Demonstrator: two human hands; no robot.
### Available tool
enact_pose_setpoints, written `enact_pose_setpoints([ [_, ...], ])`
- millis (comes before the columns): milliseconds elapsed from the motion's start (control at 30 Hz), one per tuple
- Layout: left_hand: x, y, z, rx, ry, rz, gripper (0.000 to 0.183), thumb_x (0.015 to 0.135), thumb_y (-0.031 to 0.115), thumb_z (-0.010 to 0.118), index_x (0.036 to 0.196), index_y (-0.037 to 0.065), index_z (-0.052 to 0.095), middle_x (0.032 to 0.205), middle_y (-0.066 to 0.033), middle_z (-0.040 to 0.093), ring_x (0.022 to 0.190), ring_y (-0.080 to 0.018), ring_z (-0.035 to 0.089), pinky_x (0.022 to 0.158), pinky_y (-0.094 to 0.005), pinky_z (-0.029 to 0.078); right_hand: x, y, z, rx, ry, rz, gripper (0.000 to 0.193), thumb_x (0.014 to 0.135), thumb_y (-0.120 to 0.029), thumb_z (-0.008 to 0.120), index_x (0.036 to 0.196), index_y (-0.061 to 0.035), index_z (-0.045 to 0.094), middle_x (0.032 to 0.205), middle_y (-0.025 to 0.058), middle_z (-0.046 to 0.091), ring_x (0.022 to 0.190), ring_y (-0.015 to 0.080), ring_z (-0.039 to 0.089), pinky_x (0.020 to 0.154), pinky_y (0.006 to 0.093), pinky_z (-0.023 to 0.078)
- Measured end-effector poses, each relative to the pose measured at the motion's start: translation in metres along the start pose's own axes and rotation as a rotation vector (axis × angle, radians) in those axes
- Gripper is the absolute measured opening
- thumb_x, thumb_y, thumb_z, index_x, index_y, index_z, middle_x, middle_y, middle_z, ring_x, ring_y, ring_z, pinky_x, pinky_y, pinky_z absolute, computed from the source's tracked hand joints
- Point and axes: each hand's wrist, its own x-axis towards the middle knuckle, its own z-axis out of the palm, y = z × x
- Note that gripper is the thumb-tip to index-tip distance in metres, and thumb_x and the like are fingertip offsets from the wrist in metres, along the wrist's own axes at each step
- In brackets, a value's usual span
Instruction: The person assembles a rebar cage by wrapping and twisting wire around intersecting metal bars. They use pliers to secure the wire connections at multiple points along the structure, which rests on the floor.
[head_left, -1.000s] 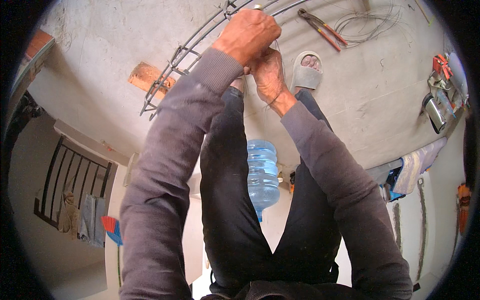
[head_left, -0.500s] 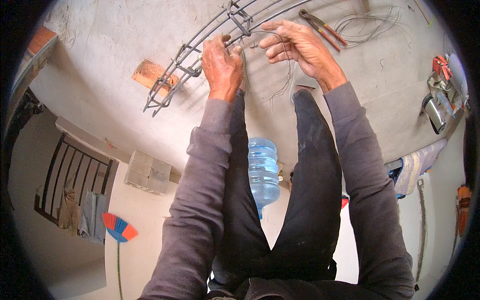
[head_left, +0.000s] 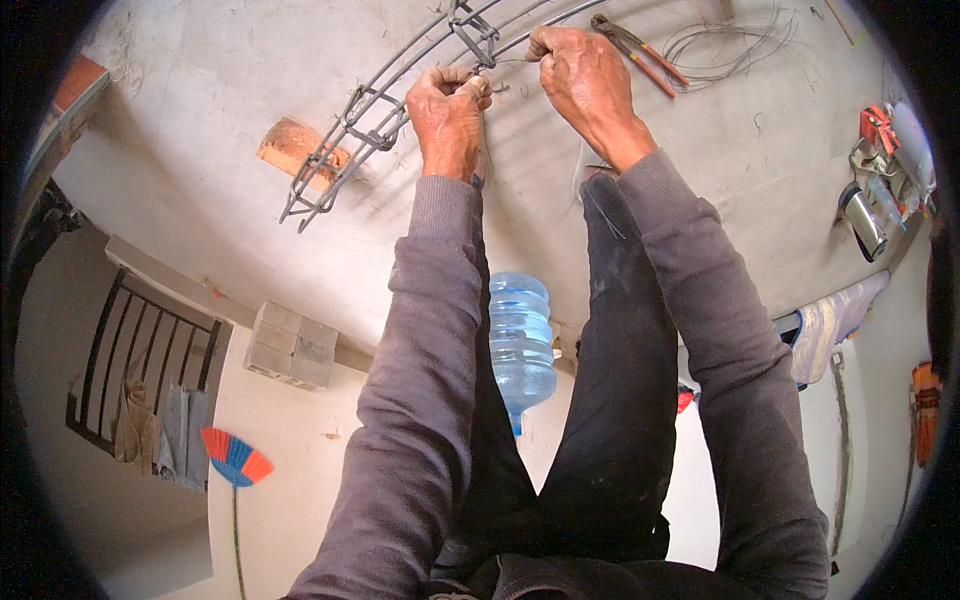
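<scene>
A long, curved cage of steel reinforcing bars (head_left: 352, 127) with square stirrups lies on the floor ahead, its near end at the left. Beside the cage's near bar, my left hand (head_left: 447, 120) is closed, thumb and forefinger pinched on thin tie wire close to a stirrup joint. To its right, my right hand (head_left: 588, 88) is closed round the wire, knuckles up. A short stretch of tie wire (head_left: 515, 60) runs between the right fingers and the bar. Exactly how it loops round the bar is hidden by my left fingers.
Red-handled pincers (head_left: 653, 75) and a loose wire coil (head_left: 690, 52) lie right of my right hand. A brick piece (head_left: 283, 145) sits under the cage end. A blue water jug (head_left: 522, 345) shows between my legs. Concrete blocks (head_left: 290, 345), a broom (head_left: 236, 460) and a flask (head_left: 862, 222) lie around.
My right hand has turned over and closed from spread fingers onto the wire. The hanging wire loop is now drawn short near the bar. My left fingers have pinched together at the joint.
</scene>
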Motion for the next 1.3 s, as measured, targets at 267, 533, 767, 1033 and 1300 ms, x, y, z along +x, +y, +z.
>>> enact_pose_setpoints([
  [267, 0.009, -0.005, -0.002, 0.451, 0.012, 0.386, 0.004, 0.081, -0.003, 0.066, 0.083, -0.004, 0.062, 0.076, -0.0131, 0.067, 0.070, -0.0199, 0.068, 0.062, -0.0325, 0.055, -0.022, 0.004, 0.010, 0.162, -0.080, 0.083, 0.017, 0.076, -0.005, 0.056, 0.081, -0.0042, 0.072, 0.080, 0.0257, 0.066, 0.077, 0.0422, 0.067, 0.070, 0.0485, 0.054],
  [533, 0.020, 0.026, 0.006, 1.011, -0.134, 0.817, 0.012, 0.072, 0.002, 0.070, 0.081, 0.000, 0.062, 0.077, -0.0204, 0.066, 0.073, -0.0368, 0.066, 0.066, -0.0418, 0.051, -0.046, -0.040, 0.028, 1.068, -0.298, 0.658, 0.025, 0.082, 0.000, 0.050, 0.095, 0.0075, 0.069, 0.072, 0.0132, 0.067, 0.056, 0.0177, 0.058, 0.051, 0.0324, 0.047],
  [767, 0.024, 0.040, -0.016, 0.519, -0.316, 0.400, 0.017, 0.085, 0.010, 0.065, 0.096, -0.002, 0.065, 0.087, -0.0175, 0.070, 0.076, -0.0273, 0.069, 0.068, -0.0367, 0.055, -0.045, -0.057, -0.003, 1.546, -0.284, 0.879, 0.032, 0.086, 0.003, 0.050, 0.116, 0.0138, 0.054, 0.079, 0.0180, 0.066, 0.046, 0.0132, 0.052, 0.038, 0.0276, 0.046],
  [1033, 0.001, -0.016, -0.015, -0.209, -0.141, 0.154, 0.018, 0.091, 0.003, 0.059, 0.104, -0.007, 0.065, 0.097, -0.0180, 0.071, 0.088, -0.0223, 0.070, 0.078, -0.0316, 0.057, -0.050, -0.066, -0.019, 1.540, -0.265, 0.896, 0.023, 0.087, 0.001, 0.053, 0.108, 0.0097, 0.054, 0.080, 0.0191, 0.067, 0.054, 0.0167, 0.063, 0.041, 0.0287, 0.050],
  [1300, -0.002, -0.039, 0.015, 0.194, 0.102, 0.501, 0.023, 0.079, 0.004, 0.078, 0.098, 0.000, 0.066, 0.089, -0.0101, 0.071, 0.080, -0.0189, 0.069, 0.074, -0.0306, 0.056, -0.062, -0.057, -0.041, 1.522, -0.369, 0.786, 0.021, 0.093, -0.004, 0.051, 0.110, 0.0069, 0.056, 0.085, 0.0152, 0.068, 0.060, 0.0131, 0.063, 0.049, 0.0248, 0.054],
])
